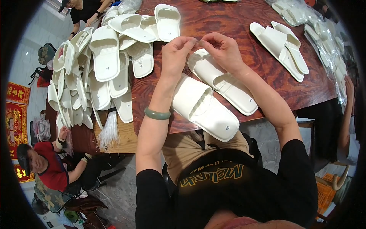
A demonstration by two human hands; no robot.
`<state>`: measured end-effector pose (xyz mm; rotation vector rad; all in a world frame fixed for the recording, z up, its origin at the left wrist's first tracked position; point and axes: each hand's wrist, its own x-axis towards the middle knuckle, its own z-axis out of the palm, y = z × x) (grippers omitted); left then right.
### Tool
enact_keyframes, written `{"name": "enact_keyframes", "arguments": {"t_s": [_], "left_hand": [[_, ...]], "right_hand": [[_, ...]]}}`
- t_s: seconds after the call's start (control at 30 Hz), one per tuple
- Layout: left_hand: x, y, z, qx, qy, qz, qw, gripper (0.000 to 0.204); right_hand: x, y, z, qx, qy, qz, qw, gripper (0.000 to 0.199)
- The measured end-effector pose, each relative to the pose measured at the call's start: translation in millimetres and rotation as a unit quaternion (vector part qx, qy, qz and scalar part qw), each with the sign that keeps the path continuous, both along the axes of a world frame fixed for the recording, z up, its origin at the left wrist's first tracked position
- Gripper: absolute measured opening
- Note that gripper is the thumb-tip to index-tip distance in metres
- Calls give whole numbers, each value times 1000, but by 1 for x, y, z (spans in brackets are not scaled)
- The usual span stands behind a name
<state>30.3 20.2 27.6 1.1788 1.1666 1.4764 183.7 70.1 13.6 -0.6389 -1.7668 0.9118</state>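
My left hand (176, 53) and my right hand (223, 51) meet above the table, thumbs and fingers pinched together with the tips almost touching. Whatever is between the fingertips is too small to make out. Below them lie two white slide slippers: the nearer slipper (190, 95) sticks out past the table's front edge, and the farther slipper (237, 93) rests to its right, partly behind my right forearm. A fine pale thread shows faintly around the nearer slipper's strap. A green bangle (157, 113) circles my left wrist.
Left of me, a heap of white slippers (105, 49) covers the reddish wooden table (232, 17). White threads (109, 129) hang off its edge. Another slipper pair (280, 49) lies right, near plastic-bagged slippers (328, 49). A person in red (53, 164) sits left; others work at the far left and right.
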Motion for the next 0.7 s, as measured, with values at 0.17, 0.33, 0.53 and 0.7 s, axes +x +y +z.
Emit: {"name": "enact_keyframes", "arguments": {"t_s": [0.17,0.33,0.53,0.7], "left_hand": [[-1,-1,1,5,4,11,1000,15],[0,0,0,15,-6,14,1000,15],[0,0,0,9,-10,3,1000,16],[-2,-1,1,2,-17,-15,1000,16]], "right_hand": [[1,-1,1,-17,-28,-2,999,14],[1,-1,2,-23,-30,-7,999,13],[2,-2,3,-15,-33,3,999,13],[1,-2,3,-13,-38,0,999,13]]}}
